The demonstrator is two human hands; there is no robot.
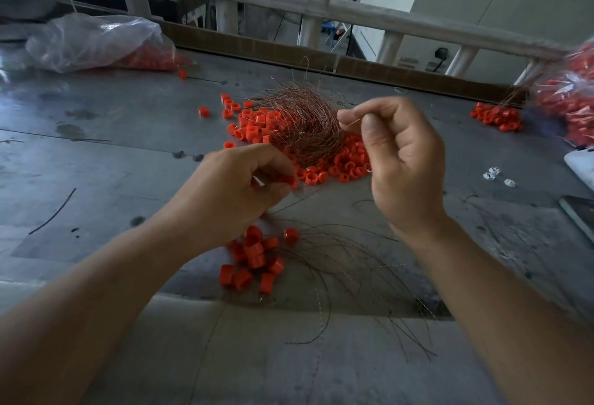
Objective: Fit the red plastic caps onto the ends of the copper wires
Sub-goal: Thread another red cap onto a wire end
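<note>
A tangled bundle of thin copper wires (pixel 303 123) lies mid-table on a heap of loose red plastic caps (pixel 328 167). My left hand (pixel 239 191) pinches one red cap (pixel 289 179) at its fingertips, just in front of the heap. My right hand (pixel 397 160) is raised beside the bundle and pinches a single thin copper wire (pixel 352 122) between thumb and forefinger. Nearer to me, a small cluster of red caps (pixel 254 258) sits with dark wires (pixel 353 276) fanning out to the right.
The grey metal table (pixel 112 154) has a clear bag of red caps (pixel 96 43) at the far left and another bag (pixel 569 96) at the far right, with more caps (pixel 496 115) beside it. Small white pieces (pixel 496 176) lie right. A railing (pixel 289 3) runs behind.
</note>
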